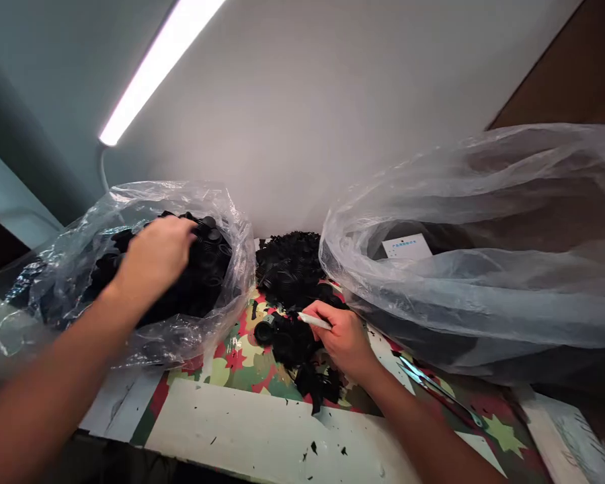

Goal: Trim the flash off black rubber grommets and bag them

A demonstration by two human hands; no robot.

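Observation:
My left hand (156, 255) is over the mouth of a clear plastic bag (239, 269) at the left, which is filled with round, ridged black rubber-like parts (209, 259). It is smeared by motion and its fingertips are hidden, so I cannot see whether it holds anything. Closed around a slim white pen-like tool (315, 321), my right hand (345, 339) is at the middle of the table. Just left of it lie several loose black parts (285, 339), one a round ring shape. Behind them rises a heap of black scraps (292, 262).
A large clear bag (464, 302) stands open at the right, with a white printed card (407, 247) inside. Scissors (438, 390) lie in front of it. The table has a patterned cover (252, 366) and a pale front strip (232, 430) with scraps. A tube lamp (161, 67) hangs upper left.

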